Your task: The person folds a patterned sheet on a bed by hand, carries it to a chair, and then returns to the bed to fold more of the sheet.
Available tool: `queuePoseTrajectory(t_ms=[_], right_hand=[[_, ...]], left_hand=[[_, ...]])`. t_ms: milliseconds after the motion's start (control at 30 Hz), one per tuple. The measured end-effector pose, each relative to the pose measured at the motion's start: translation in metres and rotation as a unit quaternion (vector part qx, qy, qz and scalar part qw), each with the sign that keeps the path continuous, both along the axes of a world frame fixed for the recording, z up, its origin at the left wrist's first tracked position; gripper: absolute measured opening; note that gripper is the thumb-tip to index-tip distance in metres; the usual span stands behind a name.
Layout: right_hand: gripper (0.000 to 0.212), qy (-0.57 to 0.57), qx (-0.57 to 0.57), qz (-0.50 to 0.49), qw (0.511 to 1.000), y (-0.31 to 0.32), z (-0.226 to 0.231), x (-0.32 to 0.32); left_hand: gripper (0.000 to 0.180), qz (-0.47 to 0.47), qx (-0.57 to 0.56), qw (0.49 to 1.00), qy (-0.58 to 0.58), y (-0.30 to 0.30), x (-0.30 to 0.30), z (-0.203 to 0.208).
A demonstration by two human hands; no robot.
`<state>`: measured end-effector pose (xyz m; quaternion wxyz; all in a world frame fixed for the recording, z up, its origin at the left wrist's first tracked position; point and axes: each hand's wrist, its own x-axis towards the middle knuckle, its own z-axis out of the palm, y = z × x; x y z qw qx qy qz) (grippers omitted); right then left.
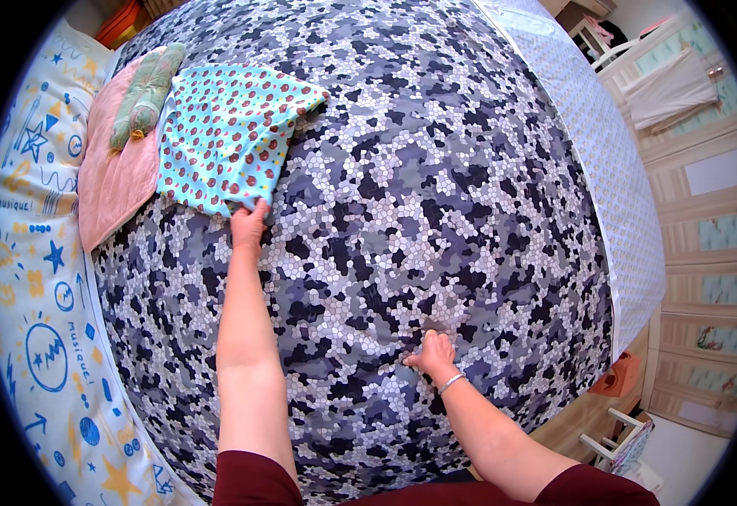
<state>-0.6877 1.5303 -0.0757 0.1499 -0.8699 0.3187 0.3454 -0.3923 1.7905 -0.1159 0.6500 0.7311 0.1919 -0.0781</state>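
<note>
A light blue cloth [225, 135] printed with small brown-red figures lies spread at the far left of the bed. My left hand [248, 226] reaches out to its near corner and pinches the edge between thumb and fingers. Under the cloth's left side is a pink quilted pad [119, 181], and a green patterned roll [145, 93] rests on that pad. Nearer to me, my right hand [434, 354] leans on the camouflage-patterned bed sheet [368, 253], its fingers curled under and the thumb out to the left. A bracelet circles the right wrist.
A white cover with blue and yellow drawings [39, 295] runs along the left side. Pale patterned fabric [588, 152] borders the right edge. Beyond it stand wooden cabinets [697, 244] with a white cloth [670, 91] hanging, and an orange-brown box [617, 375].
</note>
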Motion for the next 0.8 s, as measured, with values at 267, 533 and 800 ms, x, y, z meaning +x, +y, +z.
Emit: queuePoseTrajectory(t_ms=[267,533,800], right_hand=[[0.059,-0.046,0.004,0.008,0.999,-0.002,-0.002,-0.008],[0.041,-0.21,-0.024,0.196,0.958,-0.023,-0.074,-0.052],[0.051,-0.141,0.088,0.03,0.986,-0.028,-0.05,-0.049]], left_hand=[[0.045,-0.375,-0.03,0.922,0.091,-0.065,-0.206,0.024],[0.033,-0.597,-0.152,0.693,0.375,-0.072,-0.518,0.022],[0.029,-0.55,0.151,0.82,-0.038,-0.102,-0.54,0.065]])
